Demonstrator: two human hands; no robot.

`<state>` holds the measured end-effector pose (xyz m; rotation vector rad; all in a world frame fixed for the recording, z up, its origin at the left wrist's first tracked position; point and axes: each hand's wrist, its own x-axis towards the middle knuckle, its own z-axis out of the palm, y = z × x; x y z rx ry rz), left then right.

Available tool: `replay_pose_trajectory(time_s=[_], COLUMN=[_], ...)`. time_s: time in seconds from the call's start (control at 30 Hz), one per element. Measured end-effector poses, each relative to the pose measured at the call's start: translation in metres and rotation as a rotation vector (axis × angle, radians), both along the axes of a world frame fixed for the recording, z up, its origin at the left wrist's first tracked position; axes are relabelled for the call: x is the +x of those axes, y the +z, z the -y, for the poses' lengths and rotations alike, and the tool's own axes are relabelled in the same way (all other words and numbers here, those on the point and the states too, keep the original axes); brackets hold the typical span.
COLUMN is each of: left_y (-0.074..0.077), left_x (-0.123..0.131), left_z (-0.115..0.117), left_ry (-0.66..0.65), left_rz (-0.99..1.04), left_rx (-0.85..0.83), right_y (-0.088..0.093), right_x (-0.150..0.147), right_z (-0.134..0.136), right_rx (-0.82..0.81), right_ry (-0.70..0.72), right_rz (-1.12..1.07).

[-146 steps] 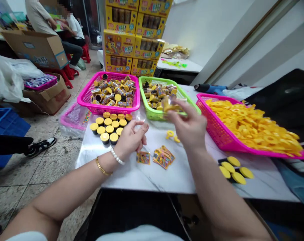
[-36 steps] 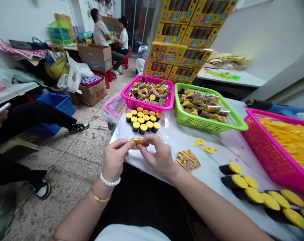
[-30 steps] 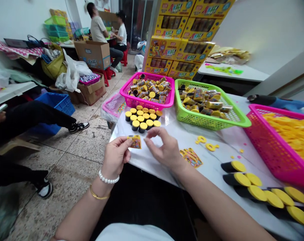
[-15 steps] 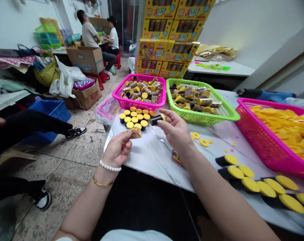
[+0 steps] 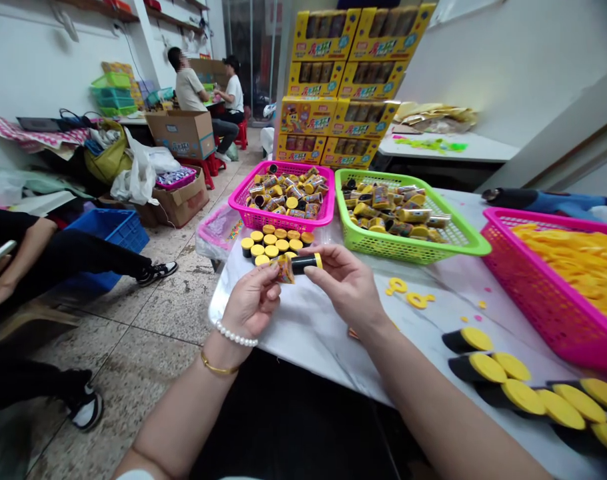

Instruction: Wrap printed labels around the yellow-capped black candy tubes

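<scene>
My left hand [image 5: 255, 300] pinches a small printed wrapper sleeve [image 5: 285, 269], coloured yellow and orange. In my right hand [image 5: 346, 280] lies a black tube with a yellow cap [image 5: 303, 264], held sideways between thumb and fingers. The tube's black end meets the sleeve; whether it is inside cannot be made out. Just beyond my hands stands a group of upright yellow-capped black tubes [image 5: 270, 241]. More capped tubes [image 5: 526, 397] are at the right near my forearm. Partly hidden behind my right wrist are some printed pieces [image 5: 353, 334].
Wrapped tubes fill a pink basket [image 5: 238, 208] and a green basket [image 5: 463, 244]. Another pink basket [image 5: 538, 300] holds yellow plastic parts. Yellow rings [image 5: 417, 301] lie on the white table [image 5: 303, 333]. Yellow boxes [image 5: 311, 117] are stacked behind. A person's leg [image 5: 98, 257] extends at left.
My right hand has brought the black tube left and down to the printed sleeve, so they now meet. The whole view has shifted slightly.
</scene>
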<state>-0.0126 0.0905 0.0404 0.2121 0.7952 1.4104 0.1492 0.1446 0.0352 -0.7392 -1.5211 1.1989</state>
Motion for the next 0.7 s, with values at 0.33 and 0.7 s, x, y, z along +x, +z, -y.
replay_pose_trajectory(time_s=[0.33,0.7], left_y=[0.004,0.005], left_x=[0.004,0.001], left_z=[-0.002,0.000], left_ry=[0.012,0.011], left_rz=[0.026,0.092], left_rx=[-0.033,-0.050], right_y=[-0.002,0.000], right_x=[-0.002,-0.001], right_z=[0.001,0.009], right_rx=[-0.079,-0.044], right_ry=[0.093,0.043], right_rz=[-0.041,-0.025])
